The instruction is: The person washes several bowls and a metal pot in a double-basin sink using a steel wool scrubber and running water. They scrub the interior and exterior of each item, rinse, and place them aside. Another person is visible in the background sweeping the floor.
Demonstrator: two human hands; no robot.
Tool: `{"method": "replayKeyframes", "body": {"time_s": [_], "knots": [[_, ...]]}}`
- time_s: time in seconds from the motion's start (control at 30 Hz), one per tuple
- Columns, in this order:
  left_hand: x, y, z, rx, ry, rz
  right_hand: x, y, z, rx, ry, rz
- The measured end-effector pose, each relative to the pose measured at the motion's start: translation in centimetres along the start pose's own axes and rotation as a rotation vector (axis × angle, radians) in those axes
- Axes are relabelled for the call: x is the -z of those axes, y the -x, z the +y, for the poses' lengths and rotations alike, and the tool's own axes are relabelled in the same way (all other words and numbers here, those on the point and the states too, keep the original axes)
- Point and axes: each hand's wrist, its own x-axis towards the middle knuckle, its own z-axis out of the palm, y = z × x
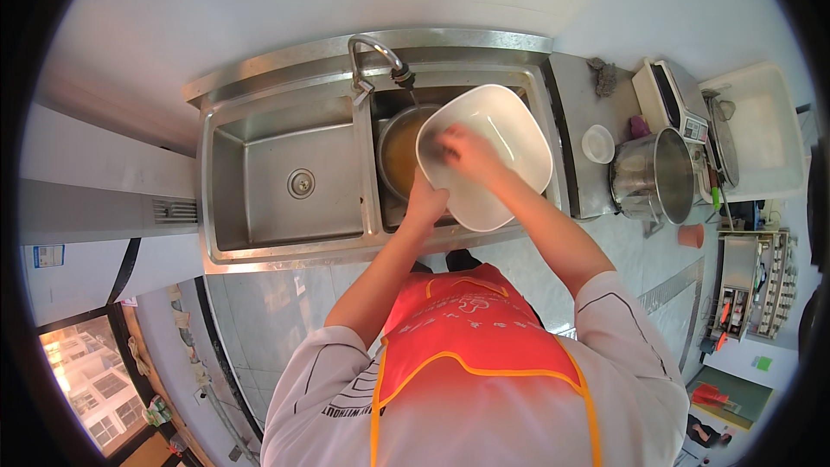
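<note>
My left hand [428, 200] grips the near left rim of a white plastic basin [499, 201], which is tilted over the right bowl of a stainless steel sink. Inside the basin is my right hand [470, 154], blurred and bent against the left inner wall. Something dark shows at its fingertips, but the blur hides whether it holds anything. Partly beneath the basin, a round metal pot [403, 155] with brownish liquid stands in the sink bowl. A thin stream of water runs from the curved faucet [379, 52] towards this pot.
The left sink bowl [292, 143] has a drain strainer. On the steel counter [570, 123] to the right are a steel-wool scourer [604, 76], a small white bowl [598, 144], a digital scale [677, 100] and a tall steel pot [639, 172]. Beyond is a large white tub [771, 136].
</note>
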Motion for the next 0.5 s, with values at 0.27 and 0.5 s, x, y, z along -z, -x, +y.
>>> {"method": "replayKeyframes", "body": {"time_s": [0.27,0.5], "knots": [[-0.8,-0.4,-1.7,0.095,0.034,0.019,2.8,6.4,2.0,-0.089,0.185,-0.691],[-3.1,0.2,-0.2,0.102,0.043,0.103,3.6,4.5,9.2,-0.432,0.348,-0.209]]}}
